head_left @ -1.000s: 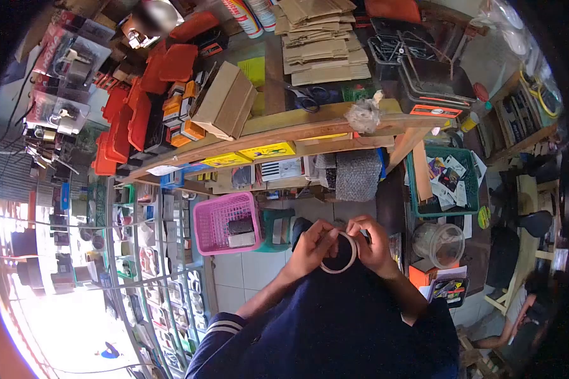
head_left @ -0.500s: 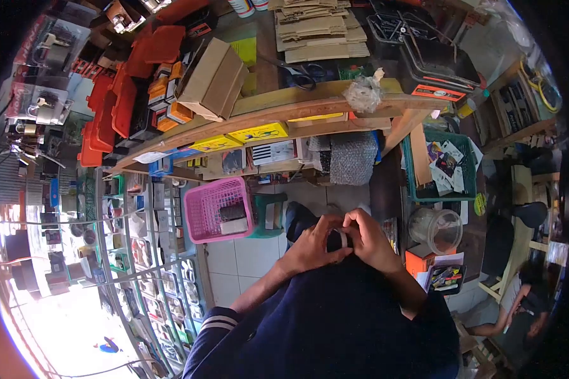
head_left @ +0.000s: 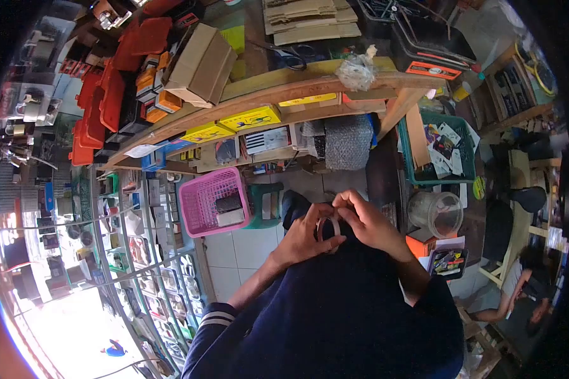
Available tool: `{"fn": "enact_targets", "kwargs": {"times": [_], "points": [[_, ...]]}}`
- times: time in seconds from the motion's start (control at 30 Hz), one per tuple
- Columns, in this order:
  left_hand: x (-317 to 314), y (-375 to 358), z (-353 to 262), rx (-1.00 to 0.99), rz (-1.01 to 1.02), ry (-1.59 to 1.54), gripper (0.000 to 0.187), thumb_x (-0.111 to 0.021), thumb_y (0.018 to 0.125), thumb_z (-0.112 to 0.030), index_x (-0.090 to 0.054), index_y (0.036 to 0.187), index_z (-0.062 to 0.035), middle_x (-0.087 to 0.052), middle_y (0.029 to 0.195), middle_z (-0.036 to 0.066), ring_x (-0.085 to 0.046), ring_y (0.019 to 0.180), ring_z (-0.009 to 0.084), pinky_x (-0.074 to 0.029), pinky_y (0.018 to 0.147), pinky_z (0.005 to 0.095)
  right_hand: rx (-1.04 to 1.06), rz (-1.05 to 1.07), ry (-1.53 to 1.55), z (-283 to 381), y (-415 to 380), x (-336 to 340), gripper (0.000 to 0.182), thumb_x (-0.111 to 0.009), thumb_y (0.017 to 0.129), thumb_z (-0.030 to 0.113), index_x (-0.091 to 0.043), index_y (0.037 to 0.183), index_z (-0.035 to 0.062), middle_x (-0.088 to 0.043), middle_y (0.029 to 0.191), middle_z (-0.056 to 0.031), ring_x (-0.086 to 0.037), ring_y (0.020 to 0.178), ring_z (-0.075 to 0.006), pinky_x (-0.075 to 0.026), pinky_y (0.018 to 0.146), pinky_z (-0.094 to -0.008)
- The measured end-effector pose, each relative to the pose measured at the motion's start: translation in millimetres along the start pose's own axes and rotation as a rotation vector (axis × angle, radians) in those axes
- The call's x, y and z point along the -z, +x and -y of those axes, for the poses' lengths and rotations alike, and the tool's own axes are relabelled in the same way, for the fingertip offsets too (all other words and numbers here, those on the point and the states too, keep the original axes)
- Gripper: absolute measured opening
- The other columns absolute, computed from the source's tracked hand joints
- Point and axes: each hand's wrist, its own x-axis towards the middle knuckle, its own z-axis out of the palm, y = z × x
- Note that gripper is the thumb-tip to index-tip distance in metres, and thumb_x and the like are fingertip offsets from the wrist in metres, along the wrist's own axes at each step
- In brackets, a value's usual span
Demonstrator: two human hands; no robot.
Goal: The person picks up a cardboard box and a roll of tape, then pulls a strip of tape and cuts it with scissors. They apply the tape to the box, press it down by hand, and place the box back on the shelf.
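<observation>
In front of my dark blue top, my left hand (head_left: 302, 239) is closed around a thin, pale ring that looks like a roll of tape (head_left: 334, 227). The ring is tilted, with its dark open middle facing up between thumb and fingers. My right hand (head_left: 368, 222) is at the far right side of the roll, fingers bent and thumb and fingertips pinched close to its edge. Whether a strip of tape is between those fingertips is too small to make out.
A pink basket (head_left: 182, 205) with boxes sits left of my hands, beside a green stool (head_left: 270, 188). Ahead runs a wooden bench (head_left: 259, 91) with scissors (head_left: 291, 58) and cardboard. At right are a green basket (head_left: 413, 175), a clear jar (head_left: 446, 218) and a seated person (head_left: 518, 294).
My view has shifted slightly. The roll has turned so its round opening shows more, and my right hand has moved from beside it to slightly above its edge.
</observation>
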Motion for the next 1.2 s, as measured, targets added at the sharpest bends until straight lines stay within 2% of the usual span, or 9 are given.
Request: {"fn": "enact_targets", "kwargs": {"times": [0.2,0.43,0.5,0.73,0.8,0.93,1.0,1.13,1.2], "points": [[-0.5,-2.7,3.8,-0.052,-0.021,-0.05,0.077,-0.087,0.079,-0.029,-0.038,0.131,-0.0013,-0.067,0.117,0.02,-0.072,0.09,0.0302,-0.057,0.067,0.0344,-0.029,0.138,0.109,10.1,7.1,5.3,0.038,-0.068,0.096,0.013,-0.049,0.126,0.0009,-0.065,0.097,-0.0086,-0.064,0.091,-0.0162,-0.05,0.086,-0.0344],[2.9,-2.7,-0.3,-0.094,-0.018,0.004,0.084,-0.087,0.079,-0.028,-0.031,0.136,0.0005,-0.067,0.119,0.02,-0.069,0.104,0.0299,-0.057,0.077,0.0357,-0.022,0.067,0.246,-11.6,8.1,-2.8,0.043,-0.072,0.093,0.015,-0.052,0.128,0.001,-0.066,0.093,-0.0061,-0.064,0.089,-0.0146,-0.051,0.085,-0.0337],[6.6,-3.6,-8.7,0.039,0.042,-0.003,0.077,-0.088,0.078,-0.02,-0.038,0.134,-0.0016,-0.057,0.131,0.019,-0.061,0.12,0.0294,-0.051,0.094,0.0423,-0.053,0.003,0.256,-6.6,5.4,-4.9,0.039,-0.073,0.092,0.013,-0.054,0.124,0.0015,-0.065,0.093,-0.0041,-0.062,0.09,-0.0125,-0.05,0.087,-0.032],[9.4,3.6,-8.3,-0.088,0.044,0.121,0.072,-0.086,0.081,-0.025,-0.045,0.136,-0.0015,-0.067,0.12,0.015,-0.065,0.111,0.0246,-0.05,0.093,0.0399,0.026,-0.247,0.217,-20.1,-3.9,-20.0,0.032,-0.071,0.094,0.018,-0.056,0.119,0.0032,-0.065,0.095,-0.0057,-0.064,0.091,-0.0153,-0.05,0.088,-0.0334],[11.4,5.0,-8.5,0.044,0.092,0.099,0.064,-0.084,0.081,-0.025,-0.053,0.132,-0.0024,-0.065,0.123,0.018,-0.064,0.116,0.0315,-0.052,0.094,0.0401,0.023,-0.26,0.2,-13.7,-5.9,-18.0,0.031,-0.071,0.094,0.02,-0.057,0.116,0.0033,-0.065,0.096,-0.0059,-0.064,0.091,-0.0148,-0.05,0.088,-0.0328],[12.4,8.9,-15.9,0.024,0.085,0.082,0.061,-0.083,0.082,-0.025,-0.054,0.132,-0.0045,-0.067,0.119,0.017,-0.067,0.109,0.0312,-0.053,0.091,0.0398,0.064,-0.281,0.185,-11.0,-7.5,-16.4,0.031,-0.071,0.095,0.021,-0.057,0.115,0.0025,-0.065,0.095,-0.0056,-0.063,0.09,-0.014,-0.05,0.086,-0.0324],[13.9,12.0,-18.7,-0.072,0.011,0.104,0.052,-0.082,0.083,-0.024,-0.06,0.125,-0.0041,-0.07,0.112,0.015,-0.07,0.101,0.0315,-0.055,0.087,0.0404,0.036,-0.245,0.149,-7.0,-7.8,-14.8,0.027,-0.071,0.091,0.007,-0.057,0.113,0.0013,-0.063,0.096,-0.005,-0.062,0.091,-0.0129,-0.049,0.085,-0.031],[20.9,13.3,-32.9,0.012,0.041,0.274,0.041,-0.081,0.084,-0.023,-0.065,0.116,-0.0035,-0.072,0.105,0.014,-0.071,0.093,0.0307,-0.056,0.081,0.0404,0.058,-0.309,0.129,5.2,-5.2,-17.3,0.025,-0.071,0.092,0.009,-0.058,0.111,0.0008,-0.063,0.093,-0.0055,-0.062,0.087,-0.0134,-0.05,0.081,-0.0309],[21.9,13.1,-25.0,0.051,0.004,0.177,0.034,-0.081,0.083,-0.021,-0.068,0.109,-0.0033,-0.072,0.106,0.015,-0.07,0.094,0.0302,-0.055,0.081,0.0402,0.127,-0.288,0.064,15.0,-3.8,-13.2,0.027,-0.07,0.094,0.021,-0.058,0.111,0.0025,-0.064,0.089,-0.0061,-0.063,0.081,-0.0169,-0.049,0.076,-0.0334]]}}
